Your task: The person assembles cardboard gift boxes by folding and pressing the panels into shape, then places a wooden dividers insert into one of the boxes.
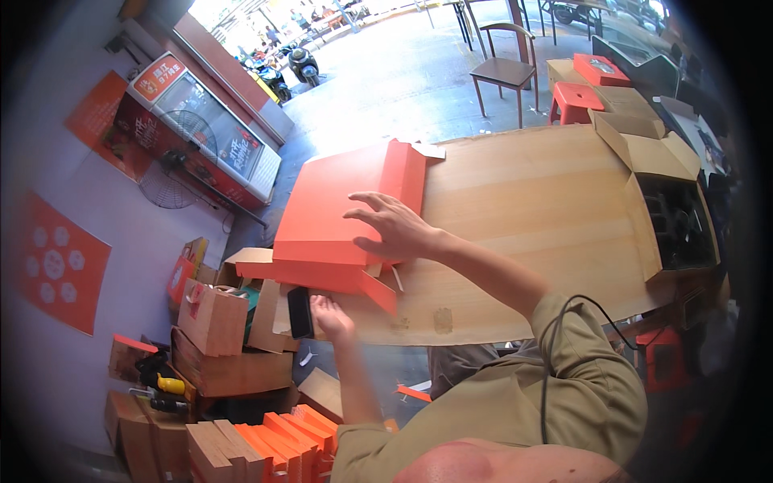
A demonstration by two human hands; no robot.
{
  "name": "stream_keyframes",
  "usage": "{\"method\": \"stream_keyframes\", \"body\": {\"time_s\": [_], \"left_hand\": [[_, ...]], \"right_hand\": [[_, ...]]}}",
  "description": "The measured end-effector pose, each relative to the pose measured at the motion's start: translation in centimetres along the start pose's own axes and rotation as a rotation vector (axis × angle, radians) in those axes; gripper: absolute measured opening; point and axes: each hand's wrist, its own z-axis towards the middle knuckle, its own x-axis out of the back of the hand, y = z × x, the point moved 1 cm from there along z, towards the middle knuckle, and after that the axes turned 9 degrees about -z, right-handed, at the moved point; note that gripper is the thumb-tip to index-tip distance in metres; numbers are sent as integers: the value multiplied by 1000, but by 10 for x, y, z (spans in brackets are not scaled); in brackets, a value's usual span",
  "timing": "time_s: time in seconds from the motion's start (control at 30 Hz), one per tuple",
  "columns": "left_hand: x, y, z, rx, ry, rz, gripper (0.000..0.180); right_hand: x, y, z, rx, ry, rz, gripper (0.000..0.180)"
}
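A large orange-red cardboard box blank (338,193), partly folded with loose flaps, lies at the left end of the wooden table (523,209). My right hand (394,228) is over its right half with the fingers spread, holding nothing; I cannot tell whether the fingertips touch the card. Below the blank's near flaps, by the table's near left corner, my left hand (332,319) is closed at the edge of a black phone (300,313). The phone is tilted nearly upright, its dark flat face showing. Some of the left fingers are hidden behind it.
An open brown carton (670,217) with dark contents stands at the table's right end. Folded orange card pieces (290,443) and brown boxes (213,318) are piled at lower left. A standing fan (173,161) and drinks fridge (209,133) are at left; a chair (505,72) stands beyond the table.
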Motion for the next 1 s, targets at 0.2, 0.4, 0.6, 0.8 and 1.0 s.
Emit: {"method": "stream_keyframes", "body": {"time_s": [0.2,0.4,0.6,0.8,1.0], "left_hand": [[-24,2,-7,230,-130,-147,61],[-11,13,15,300,-97,-105,60],[-21,-1,12,140,-264,-440,48],[-37,-7,10,22,-289,441,43],[-61,-1,-1,-1,-272,301,45]], "right_hand": [[-92,86,30,-267,-423,-302,84],[-128,95,5,-229,-579,-385,90],[-120,108,-6,-266,-600,-337,91],[-120,110,-7,-256,-611,-321,92],[-127,114,-10,-254,-589,-293,93]]}}
